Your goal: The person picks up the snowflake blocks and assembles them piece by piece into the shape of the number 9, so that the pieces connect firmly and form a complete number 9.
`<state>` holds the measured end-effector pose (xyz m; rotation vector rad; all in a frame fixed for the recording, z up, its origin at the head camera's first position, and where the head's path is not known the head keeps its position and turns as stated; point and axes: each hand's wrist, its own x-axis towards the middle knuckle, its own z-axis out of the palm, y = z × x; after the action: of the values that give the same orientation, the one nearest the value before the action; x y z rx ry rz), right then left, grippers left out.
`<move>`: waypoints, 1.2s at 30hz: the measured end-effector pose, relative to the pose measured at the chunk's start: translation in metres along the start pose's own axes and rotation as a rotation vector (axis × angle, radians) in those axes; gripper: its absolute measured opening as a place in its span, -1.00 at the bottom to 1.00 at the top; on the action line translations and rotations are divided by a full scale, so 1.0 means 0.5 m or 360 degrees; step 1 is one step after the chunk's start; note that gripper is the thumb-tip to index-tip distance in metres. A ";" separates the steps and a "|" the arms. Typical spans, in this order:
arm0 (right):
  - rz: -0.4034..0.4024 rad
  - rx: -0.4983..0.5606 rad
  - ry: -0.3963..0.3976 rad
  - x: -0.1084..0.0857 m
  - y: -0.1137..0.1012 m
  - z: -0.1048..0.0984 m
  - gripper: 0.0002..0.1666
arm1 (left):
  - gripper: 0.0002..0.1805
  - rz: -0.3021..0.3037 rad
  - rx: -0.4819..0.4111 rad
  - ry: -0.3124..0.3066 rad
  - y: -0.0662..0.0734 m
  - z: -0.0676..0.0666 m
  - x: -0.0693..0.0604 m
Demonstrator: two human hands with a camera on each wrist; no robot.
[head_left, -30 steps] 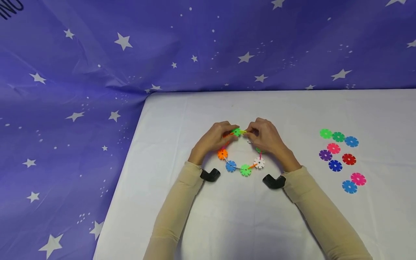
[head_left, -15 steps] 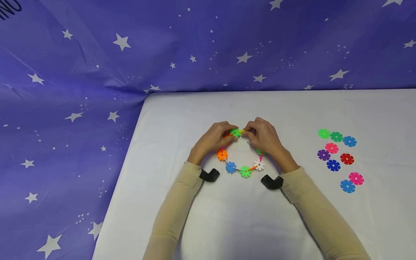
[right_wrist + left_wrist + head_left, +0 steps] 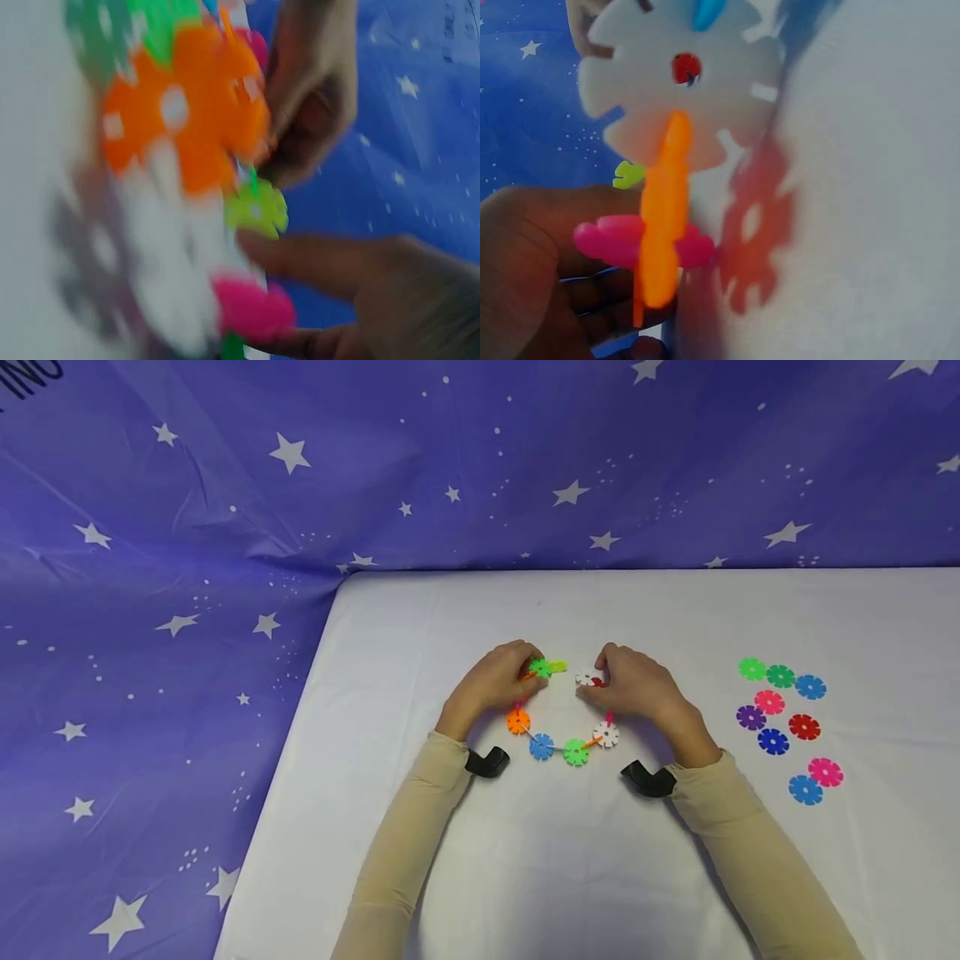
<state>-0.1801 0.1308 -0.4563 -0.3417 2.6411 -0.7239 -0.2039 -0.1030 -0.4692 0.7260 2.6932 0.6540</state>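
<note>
A person in beige sleeves [image 3: 411,827] works at a white-covered desk [image 3: 540,868], both hands meeting over a chain [image 3: 542,747] of slotted plastic discs that curves in a U before them, its gap on the far side. The left hand [image 3: 491,683] pinches a green disc [image 3: 540,668] between thumb and fingers; a yellow-green disc [image 3: 558,667] juts from it toward the opening. Across the gap, the right hand [image 3: 647,687] has thumb and fingers parted about a white disc [image 3: 586,677] with a red piece [image 3: 598,682] beside it; blur in the wrist view makes it impossible to tell whether they grip it. The step in hand appears to be joining the chain's two ends, which stand near each other but apart. The next move would seem to call for a firm hold on the white end, its slot turned to face the yellow-green disc, and a straight push while the left hand steadies its side. Loose discs [image 3: 805,727] lie at right, well apart from the work.
</note>
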 end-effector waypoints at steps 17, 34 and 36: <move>-0.0114 0.0067 0.0171 0.017 -0.008 0.028 -0.55 | -0.82 0.0238 -0.0127 0.0223 -0.002 0.011 0.011; -0.0373 0.0286 -0.0009 0.028 0.016 0.018 -0.52 | -0.84 0.0298 -0.0108 0.0199 -0.002 0.005 0.008; -0.0404 0.0314 -0.0009 0.028 0.021 0.017 -0.55 | -0.85 0.0309 -0.0119 0.0200 -0.003 0.006 0.007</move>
<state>-0.1905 0.1310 -0.4729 -0.6282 2.5191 -1.0518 -0.2065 -0.1010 -0.4729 0.9652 2.7148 0.8698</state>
